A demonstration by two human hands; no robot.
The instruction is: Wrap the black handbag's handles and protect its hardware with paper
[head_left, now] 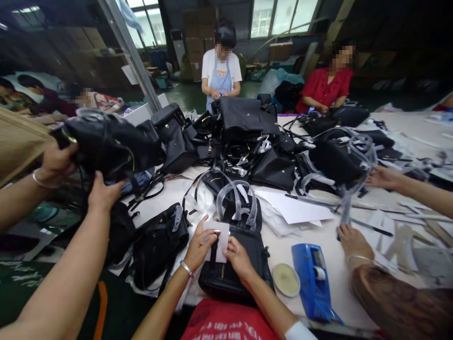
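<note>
A black bag [244, 278] lies in front of me at the table's near edge, its handles wrapped in clear plastic [253, 208]. Over it, a small white sheet [221, 243] is held between my hands. My left hand [200, 245], with a silver bracelet at its wrist, pinches the sheet's left side together with a dark strap that has a shiny metal end [216, 232]. On the right edge of the sheet, the fingers of my right hand [239, 255] are closed. The strap's lower end rests over the bag.
A blue tape dispenser [309, 278] and a round tin [286, 279] stand right of the bag. Black bags [240, 115] are heaped beyond. Co-workers' hands hold a black bag [109, 141] at left and plastic wrapping [348, 200] at right. White sheets [297, 208] lie mid-table.
</note>
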